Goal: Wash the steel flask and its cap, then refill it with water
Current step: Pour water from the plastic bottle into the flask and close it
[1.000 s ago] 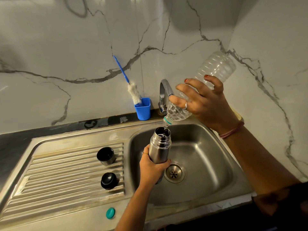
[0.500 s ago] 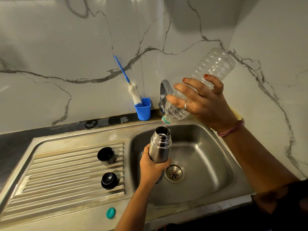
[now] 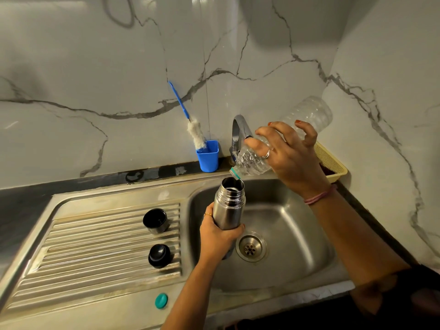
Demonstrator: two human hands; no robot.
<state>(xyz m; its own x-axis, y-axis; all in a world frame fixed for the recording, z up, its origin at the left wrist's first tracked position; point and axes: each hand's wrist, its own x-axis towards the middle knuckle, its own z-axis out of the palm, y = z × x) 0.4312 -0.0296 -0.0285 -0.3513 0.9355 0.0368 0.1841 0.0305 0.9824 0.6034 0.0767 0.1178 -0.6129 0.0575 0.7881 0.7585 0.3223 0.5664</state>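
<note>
Though gripped, flask (image 3: 229,206) base hidden.

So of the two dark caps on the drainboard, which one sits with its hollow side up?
The steel-sided cup cap, farther back; the domed black stopper nearer shows a closed top.

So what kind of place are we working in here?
Most likely a home kitchen: a steel sink with a ribbed drainboard, a tap, and a bottle brush against the marble-look wall.
</note>
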